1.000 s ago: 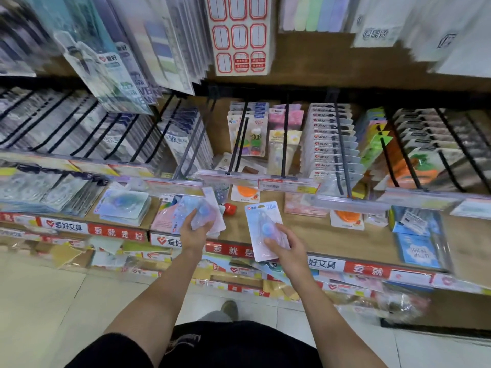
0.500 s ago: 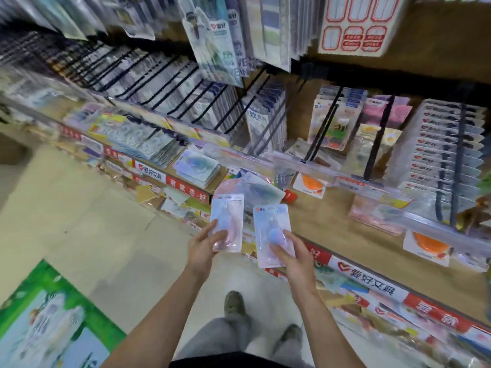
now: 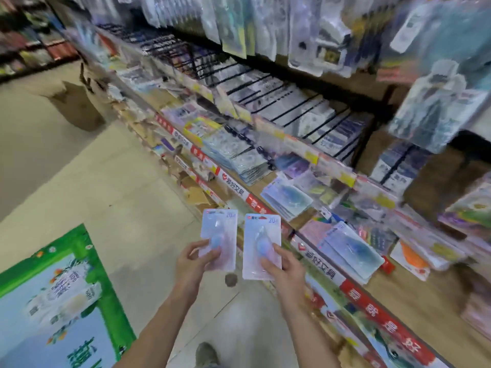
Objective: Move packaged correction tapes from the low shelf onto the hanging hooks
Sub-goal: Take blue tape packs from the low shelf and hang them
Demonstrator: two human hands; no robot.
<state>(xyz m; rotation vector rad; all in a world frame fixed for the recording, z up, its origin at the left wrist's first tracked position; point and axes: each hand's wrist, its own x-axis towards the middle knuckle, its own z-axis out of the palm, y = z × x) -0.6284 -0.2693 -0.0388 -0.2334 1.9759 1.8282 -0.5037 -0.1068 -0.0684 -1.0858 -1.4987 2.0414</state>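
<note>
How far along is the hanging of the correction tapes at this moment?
Nothing visibly hung yet. In hand: the left hand and right hand each hold one packaged tape over the aisle. Left: more packs lie on the low shelf.

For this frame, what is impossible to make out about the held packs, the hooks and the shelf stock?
- Head view: small print on the left pack and right pack is too blurred to read beyond "20".
- Hanging hooks: motion blur hides any free hook.
- Lower card edges: covered by the left hand and right hand.
- Low shelf: right end cut off by the frame edge.
</note>
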